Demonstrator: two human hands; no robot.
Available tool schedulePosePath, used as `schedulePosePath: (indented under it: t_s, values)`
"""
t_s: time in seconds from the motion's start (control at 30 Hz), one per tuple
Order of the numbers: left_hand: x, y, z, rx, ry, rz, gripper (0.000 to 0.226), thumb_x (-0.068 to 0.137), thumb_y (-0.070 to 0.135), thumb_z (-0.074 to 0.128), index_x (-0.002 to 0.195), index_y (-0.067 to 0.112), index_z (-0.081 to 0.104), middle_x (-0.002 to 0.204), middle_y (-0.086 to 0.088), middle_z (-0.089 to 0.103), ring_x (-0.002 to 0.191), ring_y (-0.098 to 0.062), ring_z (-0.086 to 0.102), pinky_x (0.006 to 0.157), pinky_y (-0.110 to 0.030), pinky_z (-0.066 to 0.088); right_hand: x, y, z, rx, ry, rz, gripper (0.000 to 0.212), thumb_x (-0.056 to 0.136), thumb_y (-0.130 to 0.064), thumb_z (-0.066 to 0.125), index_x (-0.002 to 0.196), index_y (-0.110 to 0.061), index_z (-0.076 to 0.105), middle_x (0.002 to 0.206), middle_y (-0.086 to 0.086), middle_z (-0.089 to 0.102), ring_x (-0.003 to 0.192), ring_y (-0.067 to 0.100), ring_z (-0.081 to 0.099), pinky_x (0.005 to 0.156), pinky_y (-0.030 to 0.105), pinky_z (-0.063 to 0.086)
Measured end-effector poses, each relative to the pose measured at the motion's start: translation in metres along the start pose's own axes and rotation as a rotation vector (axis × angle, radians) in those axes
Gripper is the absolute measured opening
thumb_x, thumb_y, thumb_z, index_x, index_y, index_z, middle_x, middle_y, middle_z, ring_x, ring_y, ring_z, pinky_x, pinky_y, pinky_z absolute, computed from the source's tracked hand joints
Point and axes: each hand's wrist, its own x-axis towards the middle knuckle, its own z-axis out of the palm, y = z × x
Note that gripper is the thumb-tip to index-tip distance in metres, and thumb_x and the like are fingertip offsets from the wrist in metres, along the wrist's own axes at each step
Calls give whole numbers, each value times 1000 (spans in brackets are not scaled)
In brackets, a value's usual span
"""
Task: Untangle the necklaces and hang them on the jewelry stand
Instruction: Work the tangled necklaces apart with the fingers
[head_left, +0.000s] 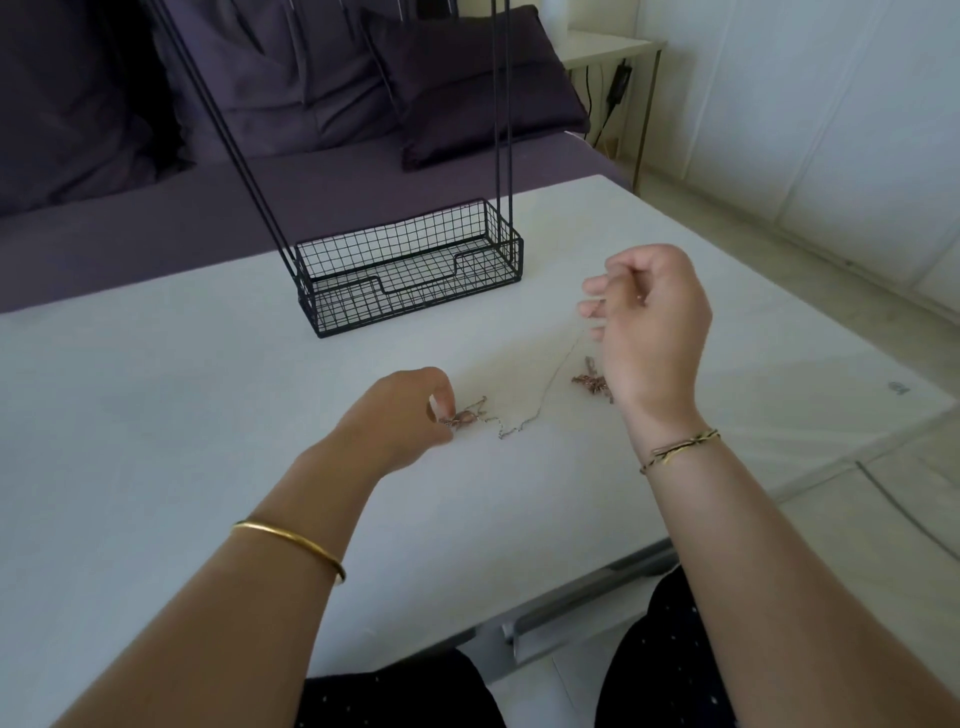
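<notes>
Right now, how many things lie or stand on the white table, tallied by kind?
Black wire jewelry stand: 1
Rose-coloured chain clumps: 2
Thin silver chain: 1
Total: 4
How many necklaces each clump holds cannot be told.

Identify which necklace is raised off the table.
The thin silver chain, pinched up by the right hand. The two pink clumps lie flat on the table, one at the left hand, one beside the right wrist.

Two hands: left hand (400, 415), right hand (652, 322). One stand (410, 275). One silver chain (541, 408). Two pink clumps (465, 415) (589, 382). Two cushions (270, 78) (467, 83). One table (156, 415). One bangle (291, 545).
</notes>
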Motion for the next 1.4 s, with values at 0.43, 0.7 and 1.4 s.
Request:
schedulePosePath:
  t_s: [0.43,0.7,1.4]
  values:
    - [9,-2,1,61,29,-3,5,92,18,57,87,19,57,84,8,52,83,-15,51,69,-26,40,5,-2,-3,218,-10,214,25,91,-4,47,73,-21,53,67,3,53,43,9,49,45,23,40]
    - [-2,2,-10,-102,-15,-41,17,94,12,54,79,16,57,74,-1,60,74,-20,57,78,-35,49,-19,9,19,-281,-678,190,17,89,-9,54,80,-16,68,64,-9,58,44,-3,45,40,8,29]
    - [-3,7,-25,-827,-24,-191,9,92,12,60,88,6,66,83,-2,70,62,-2,62,52,-14,49,-29,6,29,-242,-834,46,11,85,-13,68,87,-4,74,68,-1,61,58,3,50,48,8,34]
